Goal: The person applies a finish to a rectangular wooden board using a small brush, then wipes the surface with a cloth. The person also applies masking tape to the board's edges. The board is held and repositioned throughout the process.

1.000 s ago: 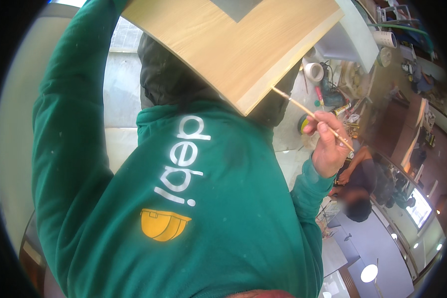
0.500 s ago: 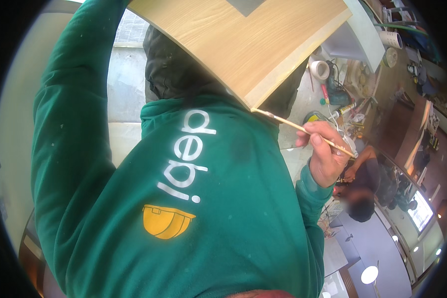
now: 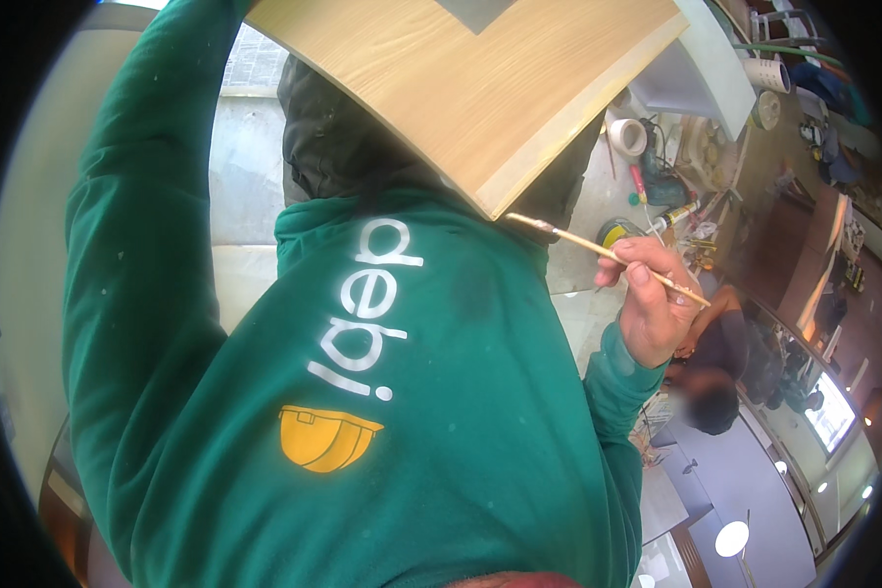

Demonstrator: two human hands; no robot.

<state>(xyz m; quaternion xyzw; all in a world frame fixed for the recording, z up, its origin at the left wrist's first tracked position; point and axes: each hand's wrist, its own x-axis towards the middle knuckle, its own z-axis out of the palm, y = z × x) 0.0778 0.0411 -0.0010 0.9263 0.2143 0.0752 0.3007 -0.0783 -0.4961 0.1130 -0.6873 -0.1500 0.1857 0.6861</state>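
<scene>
A thin wooden stick (image 3: 576, 239) is pinched between the thumb and fingers of my right hand (image 3: 654, 299). Its pale, smeared tip points left and sits just off the near corner of a wood-grain board (image 3: 451, 98). A lighter strip runs along the board's right edge, and a grey patch shows near the top of the picture. My left arm (image 3: 147, 186), in a green sleeve, reaches up past the upper edge of the view beside the board. The left hand itself lies outside the picture.
At the right, a roll of tape (image 3: 628, 137), a green power tool (image 3: 664, 184), a sealant tube (image 3: 678, 215) and a round tin (image 3: 617, 231) lie on the floor. A white panel (image 3: 701, 83) adjoins the board. Another person (image 3: 710, 382) is close beyond my right hand.
The stick's tip has come away from the board's corner, slightly to the right. My right hand has shifted a little the same way, still holding the stick.
</scene>
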